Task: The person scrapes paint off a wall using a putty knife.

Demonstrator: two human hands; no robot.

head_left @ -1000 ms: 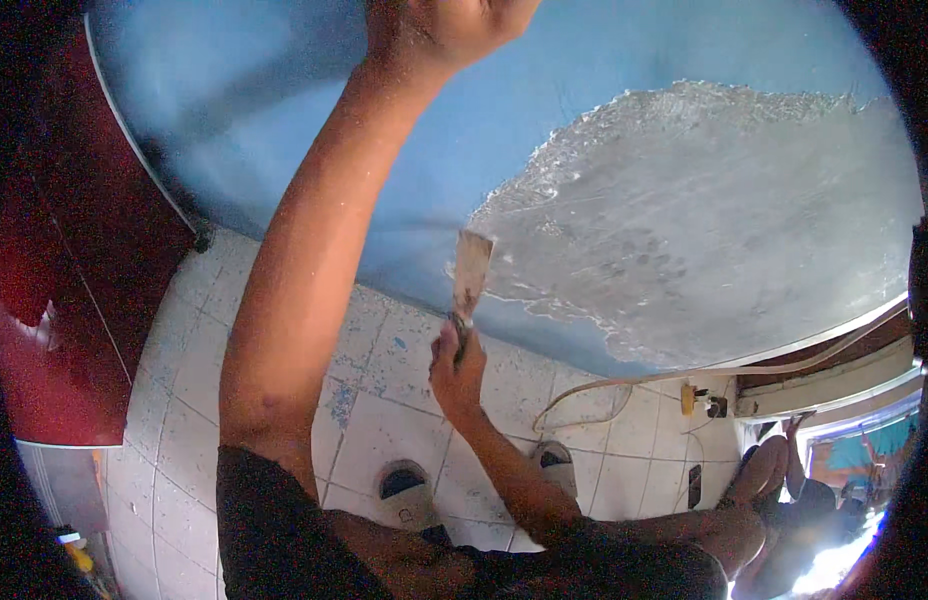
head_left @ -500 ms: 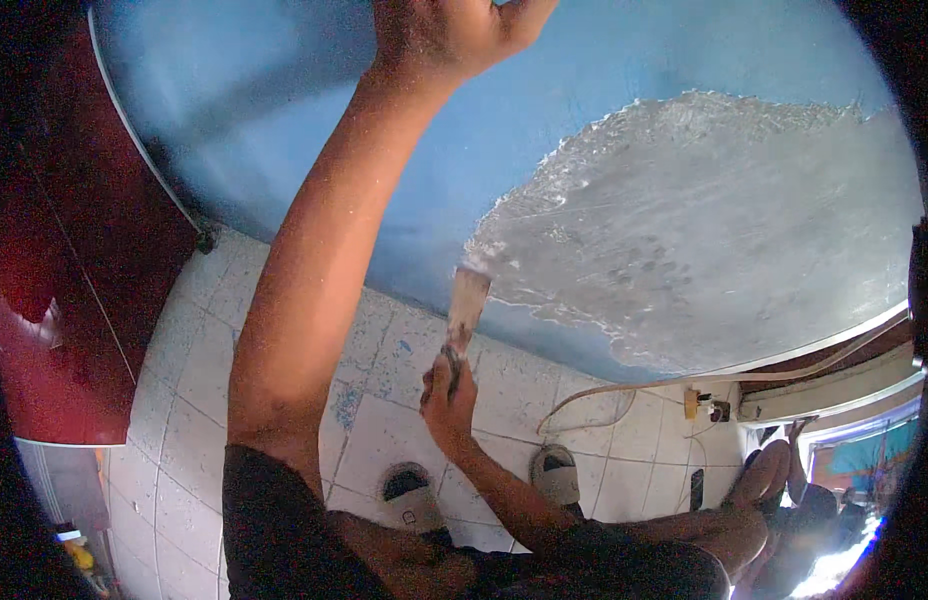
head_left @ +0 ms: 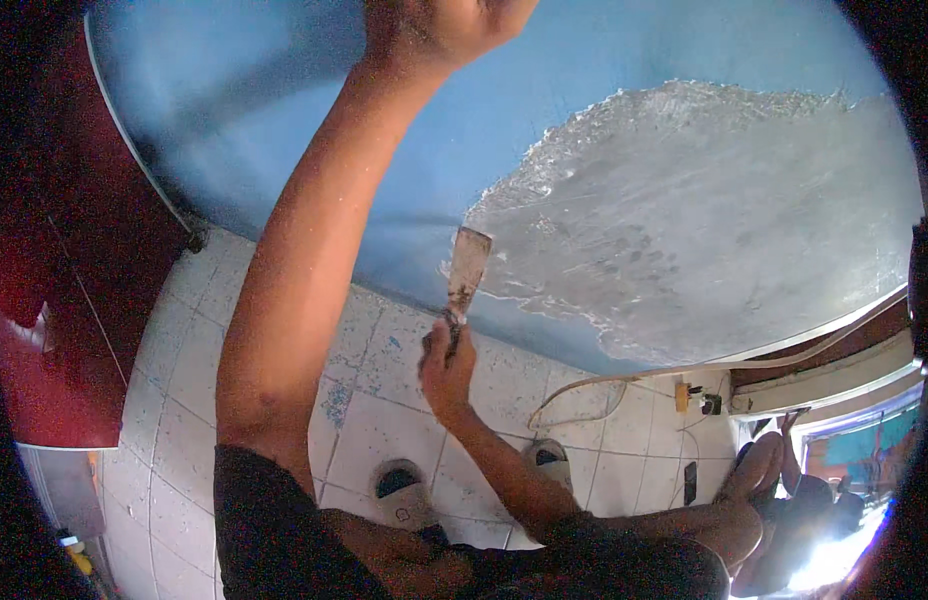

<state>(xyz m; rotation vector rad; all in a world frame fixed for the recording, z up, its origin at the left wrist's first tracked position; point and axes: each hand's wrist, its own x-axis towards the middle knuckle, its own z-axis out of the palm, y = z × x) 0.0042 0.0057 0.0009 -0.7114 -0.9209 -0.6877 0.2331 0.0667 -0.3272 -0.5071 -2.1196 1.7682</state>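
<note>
One scraper (head_left: 469,265) — flared blade, stained brown — clasped in the right hand (head_left: 447,372), aimed at the blue wall (head_left: 424,185); left hand (head_left: 449,32) outstretched, partly cropped — cannot tell its grip.

From my end of the feed, I can read no lettering or numbers; the slipper on the left (head_left: 414,503) bears a small mark (too tiny to make out).
</note>
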